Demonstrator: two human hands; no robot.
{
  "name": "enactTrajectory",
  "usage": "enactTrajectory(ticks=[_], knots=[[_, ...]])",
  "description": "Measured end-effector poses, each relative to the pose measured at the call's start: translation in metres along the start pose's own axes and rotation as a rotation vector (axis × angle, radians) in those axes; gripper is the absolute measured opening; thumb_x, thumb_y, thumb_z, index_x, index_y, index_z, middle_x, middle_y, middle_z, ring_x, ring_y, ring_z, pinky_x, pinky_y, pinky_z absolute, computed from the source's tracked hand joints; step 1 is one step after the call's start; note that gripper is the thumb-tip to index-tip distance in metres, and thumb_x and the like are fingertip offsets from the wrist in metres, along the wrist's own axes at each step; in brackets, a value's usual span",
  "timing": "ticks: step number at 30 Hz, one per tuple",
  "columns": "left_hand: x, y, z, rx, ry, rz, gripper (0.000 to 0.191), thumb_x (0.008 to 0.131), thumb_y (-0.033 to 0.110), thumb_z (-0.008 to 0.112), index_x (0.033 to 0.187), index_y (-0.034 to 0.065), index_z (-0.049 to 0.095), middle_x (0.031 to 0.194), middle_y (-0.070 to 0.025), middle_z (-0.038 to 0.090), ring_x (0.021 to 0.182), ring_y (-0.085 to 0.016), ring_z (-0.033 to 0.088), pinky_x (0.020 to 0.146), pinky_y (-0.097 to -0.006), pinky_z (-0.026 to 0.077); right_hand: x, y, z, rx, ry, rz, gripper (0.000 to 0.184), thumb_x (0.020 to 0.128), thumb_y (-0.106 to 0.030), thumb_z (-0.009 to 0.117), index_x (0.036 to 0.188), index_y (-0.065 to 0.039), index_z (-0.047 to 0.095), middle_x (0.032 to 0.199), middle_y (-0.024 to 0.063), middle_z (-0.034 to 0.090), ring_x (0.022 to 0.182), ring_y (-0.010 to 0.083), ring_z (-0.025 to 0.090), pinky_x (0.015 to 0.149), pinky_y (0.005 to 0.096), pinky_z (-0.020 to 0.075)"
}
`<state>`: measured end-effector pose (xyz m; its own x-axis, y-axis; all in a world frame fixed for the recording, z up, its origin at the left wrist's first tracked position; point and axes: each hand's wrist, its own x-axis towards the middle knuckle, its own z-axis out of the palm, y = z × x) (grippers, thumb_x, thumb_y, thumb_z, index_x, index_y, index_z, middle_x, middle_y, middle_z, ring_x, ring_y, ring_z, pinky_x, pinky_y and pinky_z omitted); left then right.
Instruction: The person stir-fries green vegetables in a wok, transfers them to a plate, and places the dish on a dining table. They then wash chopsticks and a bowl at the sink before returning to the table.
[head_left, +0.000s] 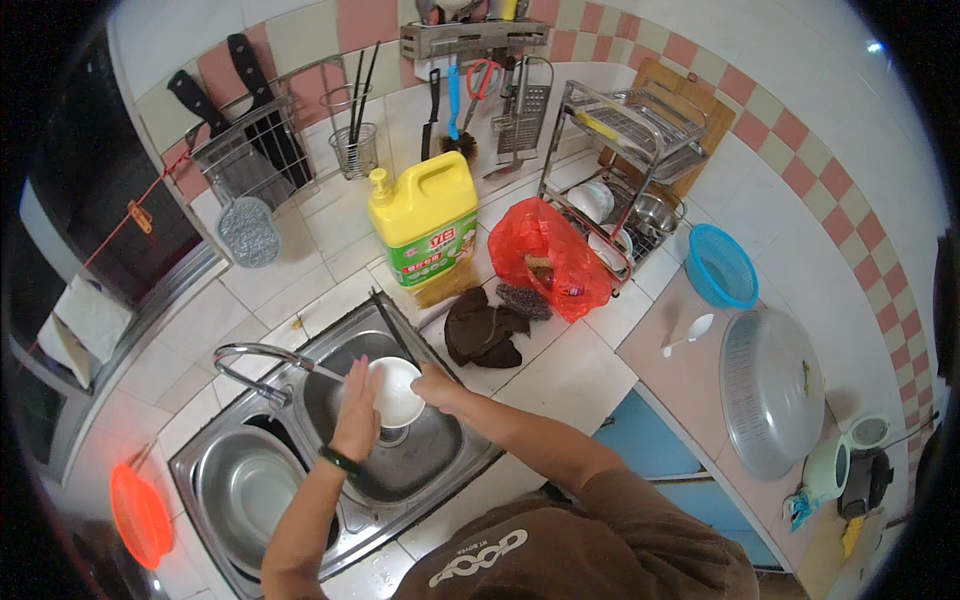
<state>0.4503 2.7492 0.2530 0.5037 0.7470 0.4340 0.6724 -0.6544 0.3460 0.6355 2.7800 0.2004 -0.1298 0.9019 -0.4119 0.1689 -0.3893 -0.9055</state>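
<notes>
A white bowl (399, 393) is held tilted over the right basin of a stainless steel sink (442, 442). My right hand (437, 387) grips the bowl's right rim. At its left side, my left hand (360, 409) is raised with the fingers extended and close together, at or against the rim; whether it touches cannot be told. Water runs from the curved faucet (259, 352) towards the left hand and bowl. A large metal basin (251, 491) rests in the left sink compartment.
Behind the sink stand a yellow detergent jug (427, 202), a brown cloth (484, 330), a steel scouring pad (523, 301) and a red plastic bag (540, 247). A metal dish rack (645, 146) is at the back right. Farther right lie a blue basket (721, 266) and a translucent cover (772, 394).
</notes>
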Motion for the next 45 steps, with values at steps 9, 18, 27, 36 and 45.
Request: enactTrajectory(ticks=[9,18,27,36,45], knots=[[0.006,0.037,0.018,-0.004,-0.111,-0.114,0.052,0.070,0.006,0.059,0.117,-0.0066,0.043,0.118,-0.0247,0.048,0.116,-0.039,0.041,0.101,-0.0406,0.031,0.005,0.003,0.039,0.146,0.171,-0.117,0.066,0.086,-0.041,0.055,0.125,0.009,0.036,0.114,0.0236,0.052,0.102,0.0328,0.054,0.082,0.0395,0.0454],[-0.004,0.014,0.003,0.381,-0.182,-0.046,0.050,0.075,0.008,0.051,0.121,-0.0086,0.041,0.125,-0.0243,0.043,0.120,-0.032,0.039,0.105,-0.0421,0.027,0.000,-0.006,0.039,0.223,0.172,-0.057,0.047,0.088,-0.041,0.052,0.118,-0.004,0.045,0.094,0.0084,0.057,0.072,0.0151,0.054,0.049,0.0277,0.0436],[-0.017,0.004,0.004,0.236,-0.326,-0.003,0.046,0.073,0.007,0.051,0.116,-0.0078,0.045,0.123,-0.0244,0.045,0.121,-0.032,0.039,0.104,-0.0410,0.028,0.001,-0.011,0.037,0.149,0.268,-0.089,0.046,0.089,-0.042,0.050,0.119,-0.008,0.044,0.090,0.0036,0.058,0.062,0.0093,0.052,0.042,0.0208,0.0373],[-0.014,0.014,0.015,-0.140,-0.271,-0.127,0.033,0.071,0.005,0.053,0.103,-0.0036,0.055,0.111,-0.0228,0.054,0.109,-0.031,0.050,0.103,-0.0403,0.030,0.000,-0.008,0.039,0.284,0.212,-0.106,0.046,0.089,-0.044,0.049,0.118,-0.007,0.047,0.090,0.0040,0.058,0.066,0.0098,0.052,0.046,0.0240,0.0392],[-0.022,0.013,0.004,0.147,0.028,0.003,0.010,0.070,0.006,0.055,0.079,0.0050,0.058,0.077,-0.0086,0.057,0.080,-0.025,0.056,0.080,-0.0344,0.044,0.005,-0.005,0.040,0.082,0.245,-0.271,0.044,0.091,-0.037,0.049,0.115,0.000,0.047,0.092,0.0079,0.058,0.072,0.0132,0.055,0.053,0.0267,0.0436]])
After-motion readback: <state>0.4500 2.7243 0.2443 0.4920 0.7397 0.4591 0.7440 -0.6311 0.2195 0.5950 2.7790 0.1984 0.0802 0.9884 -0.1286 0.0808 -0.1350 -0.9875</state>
